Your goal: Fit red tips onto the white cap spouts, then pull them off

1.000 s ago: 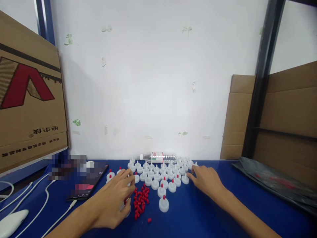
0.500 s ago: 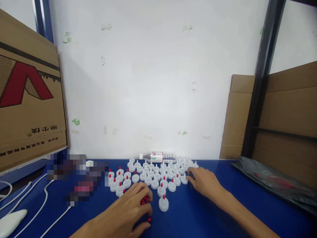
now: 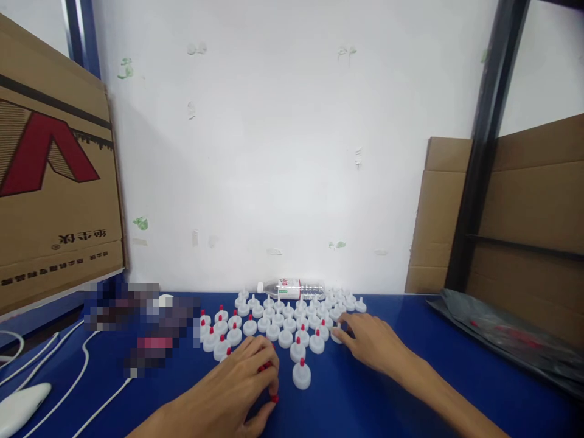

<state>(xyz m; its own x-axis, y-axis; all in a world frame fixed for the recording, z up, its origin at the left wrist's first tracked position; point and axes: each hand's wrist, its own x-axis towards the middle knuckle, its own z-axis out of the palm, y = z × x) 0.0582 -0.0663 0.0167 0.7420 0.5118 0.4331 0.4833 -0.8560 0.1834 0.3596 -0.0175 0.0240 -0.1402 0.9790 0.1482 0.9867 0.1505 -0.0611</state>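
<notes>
The left hand (image 3: 237, 389) is pinching tiny, light, slippery-looking red plugs (image 3: 267, 367) just beside the lone white cap (image 3: 301, 376), while the right hand (image 3: 369, 344) is fingering another cap (image 3: 336, 334) by its rim.

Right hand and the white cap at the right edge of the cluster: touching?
Touching. The head view shows the right hand with its fingertips against the white cap, no blue table visible between them.

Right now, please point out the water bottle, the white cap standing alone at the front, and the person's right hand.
water bottle (image 3: 296, 288): head view, on its label.
front white cap (image 3: 302, 376): head view, on its white body.
right hand (image 3: 370, 341): head view, on the back of the hand.
</notes>
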